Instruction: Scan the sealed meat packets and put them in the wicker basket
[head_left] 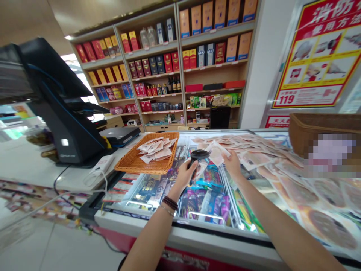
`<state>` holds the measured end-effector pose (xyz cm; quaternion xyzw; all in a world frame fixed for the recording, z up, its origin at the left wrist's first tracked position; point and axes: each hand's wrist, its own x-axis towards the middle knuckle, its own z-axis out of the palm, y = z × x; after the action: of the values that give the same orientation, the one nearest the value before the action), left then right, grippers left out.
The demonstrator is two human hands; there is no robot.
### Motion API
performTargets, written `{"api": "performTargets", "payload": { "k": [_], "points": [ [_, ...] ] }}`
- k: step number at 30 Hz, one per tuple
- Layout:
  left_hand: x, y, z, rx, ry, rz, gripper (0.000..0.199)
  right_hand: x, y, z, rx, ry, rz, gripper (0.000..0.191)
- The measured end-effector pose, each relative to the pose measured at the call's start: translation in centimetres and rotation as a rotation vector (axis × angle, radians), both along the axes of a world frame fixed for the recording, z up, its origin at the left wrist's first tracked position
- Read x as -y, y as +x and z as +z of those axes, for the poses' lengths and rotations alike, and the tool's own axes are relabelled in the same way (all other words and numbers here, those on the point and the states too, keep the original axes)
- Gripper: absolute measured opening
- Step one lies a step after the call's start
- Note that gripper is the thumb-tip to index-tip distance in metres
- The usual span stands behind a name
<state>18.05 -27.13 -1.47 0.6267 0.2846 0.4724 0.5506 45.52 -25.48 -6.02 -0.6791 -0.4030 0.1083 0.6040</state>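
My left hand (184, 175) is shut around the grip of a black handheld barcode scanner (199, 155), whose head faces up and toward my right hand. My right hand (232, 163) pinches a flat, clear packet of pinkish food (217, 153) and holds it just beyond the scanner, without touching it. To the left, a woven orange tray (132, 165) holds a pile of similar flat packets (156, 149). Many more such packets (248, 146) lie spread across the glass lid of the chest freezer.
The glass-topped chest freezer (180, 222) runs beneath my arms, with colourful packages inside. A black checkout terminal (63, 113) stands on the white counter at left, with cables nearby. Shelves of boxed and bottled liquor fill the back wall. A wicker basket sits at right.
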Motion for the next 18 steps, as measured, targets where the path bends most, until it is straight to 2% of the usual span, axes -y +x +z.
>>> {"api": "performTargets", "payload": {
  "k": [6, 10, 15, 18],
  "points": [
    [0.1, 0.1, -0.2, 0.019, 0.001, 0.023, 0.076, 0.5, -0.4, 0.7, -0.083, 0.051, -0.023, 0.037],
    [0.0, 0.2, 0.3, 0.034, 0.006, 0.07, 0.076, 0.5, -1.1, 1.1, -0.312, 0.153, 0.014, 0.036],
    [-1.1, -1.0, 2.5, 0.069, 0.013, 0.097, 0.077, -1.0, -2.3, 1.7, -0.743, 0.217, -0.013, 0.032],
    [-2.1, -3.1, 4.5, 0.089, 0.048, 0.138, 0.077, -3.1, -3.6, 2.6, -0.839, 0.25, 0.0, 0.034]
  ]
}}
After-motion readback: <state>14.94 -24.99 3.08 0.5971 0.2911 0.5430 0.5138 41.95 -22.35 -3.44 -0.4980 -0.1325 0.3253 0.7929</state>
